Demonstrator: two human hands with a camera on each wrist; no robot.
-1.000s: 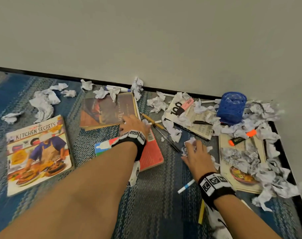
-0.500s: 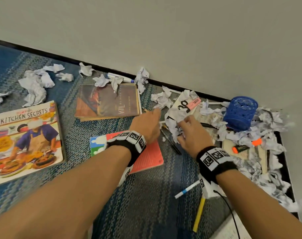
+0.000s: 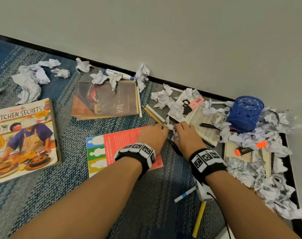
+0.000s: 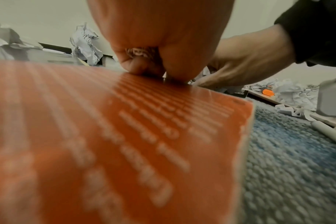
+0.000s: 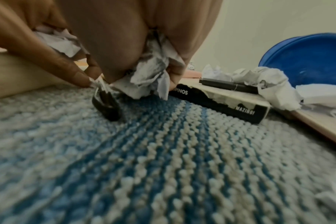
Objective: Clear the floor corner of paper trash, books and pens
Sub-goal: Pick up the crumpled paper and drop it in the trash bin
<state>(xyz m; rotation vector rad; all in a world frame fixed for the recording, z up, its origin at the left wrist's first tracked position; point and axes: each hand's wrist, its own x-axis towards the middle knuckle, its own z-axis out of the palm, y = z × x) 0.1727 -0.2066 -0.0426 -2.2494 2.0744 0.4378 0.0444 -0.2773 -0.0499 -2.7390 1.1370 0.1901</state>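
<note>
Hands met at the middle of the head view: the left hand (image 3: pixel 152 136) lay on the far corner of a red book (image 3: pixel 124 149), fingers curled under, and the right hand (image 3: pixel 187 137) was closed round crumpled paper (image 3: pixel 174 135). Blue-and-grey woven carpet (image 3: pixel 74 178) covered the floor up to a black skirting strip (image 3: pixel 190 85) under a plain pale wall (image 3: pixel 164 31). Paper balls (image 3: pixel 260 171) were heaped in the corner near a blue mesh pen pot (image 3: pixel 245 113). A cookbook (image 3: pixel 22 137) and a brown book (image 3: pixel 106 99) lay flat further left, and a yellow pen (image 3: pixel 199 219) and a white-and-blue pen (image 3: pixel 184 194) lay near the right wrist.

From the left wrist, the curled fingers (image 4: pixel 142 66) pressed on the red cover (image 4: pixel 125 144), a scrap of printed paper tucked in the palm, carpet (image 4: pixel 290 151) beside the book.

From the right wrist, the fingers (image 5: pixel 81 75) clutched the torn paper (image 5: pixel 150 75) and touched a black pen (image 5: pixel 107 104) lying on the carpet (image 5: pixel 163 166). A black-spined book (image 5: pixel 220 104) lay just beyond, another black pen (image 5: pixel 228 85) on it.
</note>
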